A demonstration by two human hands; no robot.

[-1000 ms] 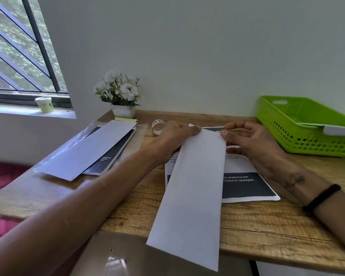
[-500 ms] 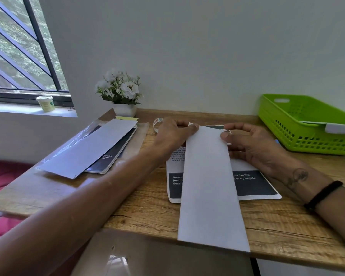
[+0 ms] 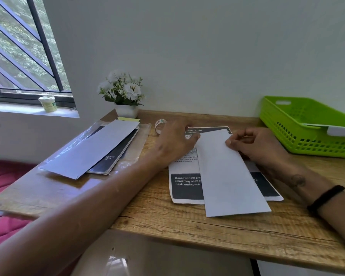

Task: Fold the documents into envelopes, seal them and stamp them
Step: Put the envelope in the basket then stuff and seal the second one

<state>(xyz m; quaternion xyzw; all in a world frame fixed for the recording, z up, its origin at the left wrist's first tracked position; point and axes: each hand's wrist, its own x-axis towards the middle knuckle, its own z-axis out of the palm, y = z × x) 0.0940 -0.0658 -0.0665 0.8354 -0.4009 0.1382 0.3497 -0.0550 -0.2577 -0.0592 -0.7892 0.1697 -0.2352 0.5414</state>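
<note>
A long white envelope (image 3: 227,176) lies lengthwise on top of a printed document (image 3: 185,186) with black blocks, on the wooden desk (image 3: 187,232). My left hand (image 3: 175,144) holds the envelope's far left corner. My right hand (image 3: 255,144) pinches its far right corner between thumb and fingers. A second white envelope (image 3: 88,150) rests on a dark booklet (image 3: 116,156) at the left. A small roll of stickers (image 3: 159,124) stands just behind my left hand.
A green plastic basket (image 3: 299,128) with a white envelope end poking over its rim sits at the right back. A white pot of flowers (image 3: 126,96) stands at the wall. A clear plastic sleeve (image 3: 131,156) lies under the booklet. The window sill holds a small jar (image 3: 47,103).
The envelope has gone from hanging over the desk's front edge to lying flat on the document, further back and to the right. Both hands moved with it.
</note>
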